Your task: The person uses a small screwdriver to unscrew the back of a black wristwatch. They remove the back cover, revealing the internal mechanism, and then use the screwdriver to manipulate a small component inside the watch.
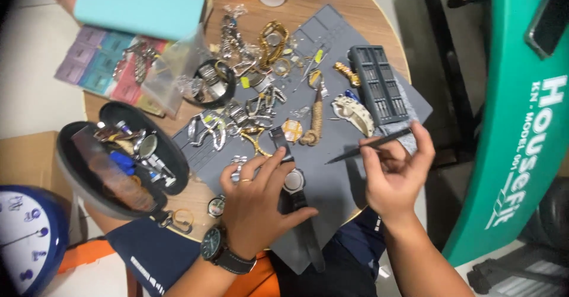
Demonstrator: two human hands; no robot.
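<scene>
Seen from the head camera, a person works over a round wooden bench (367,12) covered in part by a grey work mat (338,178). The left hand (258,199), a ring on one finger and a dark wristwatch (214,246) on the wrist, presses down on a black-strapped watch (294,184) lying near the front edge of the mat, its pale round case showing between thumb and fingers; the grip is closed around the watch from both sides. The right hand (394,175) is raised just right of it, its grip pinching a slim black tool (367,146) whose point aims left toward the watch without touching it.

Farther back on the mat lies a loose heap of watch parts, among them a gold bracelet watch (272,39), silver link bands (207,128) and a braided tan strap (316,119). A black bit case (377,83) sits at the mat's right edge. An open black zip pouch (118,160) with small tools rests at the left of the bench, a turquoise box (139,6) lies at the rear left, and a blue-rimmed clock (26,238) shows at the lower left corner.
</scene>
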